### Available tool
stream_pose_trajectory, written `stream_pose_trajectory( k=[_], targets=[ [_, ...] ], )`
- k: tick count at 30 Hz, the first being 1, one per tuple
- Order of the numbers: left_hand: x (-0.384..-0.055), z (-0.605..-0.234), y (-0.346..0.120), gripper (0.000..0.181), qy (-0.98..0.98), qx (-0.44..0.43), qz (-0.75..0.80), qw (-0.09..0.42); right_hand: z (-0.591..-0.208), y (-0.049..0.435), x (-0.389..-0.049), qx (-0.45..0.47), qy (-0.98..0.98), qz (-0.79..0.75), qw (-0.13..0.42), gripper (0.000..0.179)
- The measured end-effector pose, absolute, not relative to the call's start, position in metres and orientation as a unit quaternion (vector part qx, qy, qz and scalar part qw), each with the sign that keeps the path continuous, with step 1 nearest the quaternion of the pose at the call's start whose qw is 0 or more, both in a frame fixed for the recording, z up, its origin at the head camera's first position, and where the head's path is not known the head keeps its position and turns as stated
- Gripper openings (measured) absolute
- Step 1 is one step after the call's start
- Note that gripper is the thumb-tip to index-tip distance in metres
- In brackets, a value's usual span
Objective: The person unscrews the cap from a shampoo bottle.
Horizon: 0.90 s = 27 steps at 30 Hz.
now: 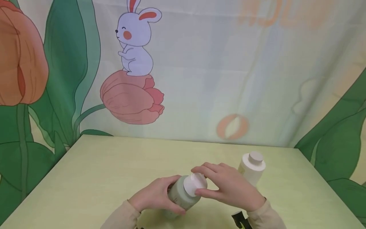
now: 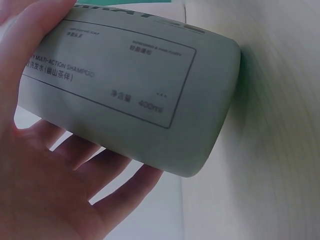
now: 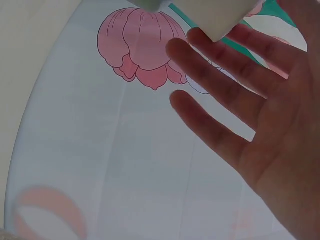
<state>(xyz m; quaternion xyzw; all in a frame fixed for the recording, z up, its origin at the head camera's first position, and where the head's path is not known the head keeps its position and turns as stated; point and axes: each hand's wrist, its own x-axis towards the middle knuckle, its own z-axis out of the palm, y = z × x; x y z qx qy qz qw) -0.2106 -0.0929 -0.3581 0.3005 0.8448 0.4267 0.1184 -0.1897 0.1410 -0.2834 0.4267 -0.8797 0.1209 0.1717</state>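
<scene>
My left hand point(image 1: 160, 194) grips a grey-green shampoo bottle point(image 1: 180, 194) by its body, thumb on the near side. The bottle leans with its white cap point(image 1: 195, 184) toward the right hand. Its printed label shows in the left wrist view, where the left hand point(image 2: 65, 170) has its fingers spread under the bottle point(image 2: 135, 85). My right hand point(image 1: 228, 187) holds the cap between thumb and fingers. In the right wrist view, fingertips of the right hand point(image 3: 255, 105) meet the pale cap point(image 3: 217, 15); the thumb's tip is out of sight there.
A white bottle point(image 1: 253, 167) stands behind the right hand, partly hidden by it. A small black and yellow-green object point(image 1: 240, 219) shows beside the right sleeve. The pale table point(image 1: 114, 165) ends at a printed curtain point(image 1: 194, 79) at the back.
</scene>
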Motion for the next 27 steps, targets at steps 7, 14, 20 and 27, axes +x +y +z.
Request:
stream_pose_trajectory(
  k=[7, 14, 20, 27],
  targets=[
    [-0.2095, -0.3589, -0.0928, 0.057, 0.844, 0.303, 0.428, 0.111, -0.2828, 0.1407, -0.1891, 0.475, -0.854, 0.122, 0.173, 0.046],
    [-0.2079, -0.3614, -0.0917, 0.060, 0.838, 0.305, 0.436, 0.117, -0.2840, 0.1435, -0.1859, 0.399, -0.894, 0.112, 0.172, 0.049],
    [-0.2088, -0.3602, -0.0905, 0.059, 0.836, 0.307, 0.440, 0.117, -0.2832, 0.1429, -0.1868, 0.412, -0.886, 0.098, 0.189, 0.033],
    [-0.2100, -0.3578, -0.0923, 0.057, 0.838, 0.303, 0.438, 0.119, -0.2812, 0.1428, -0.1886, 0.460, -0.867, 0.110, 0.160, 0.049]
  ],
)
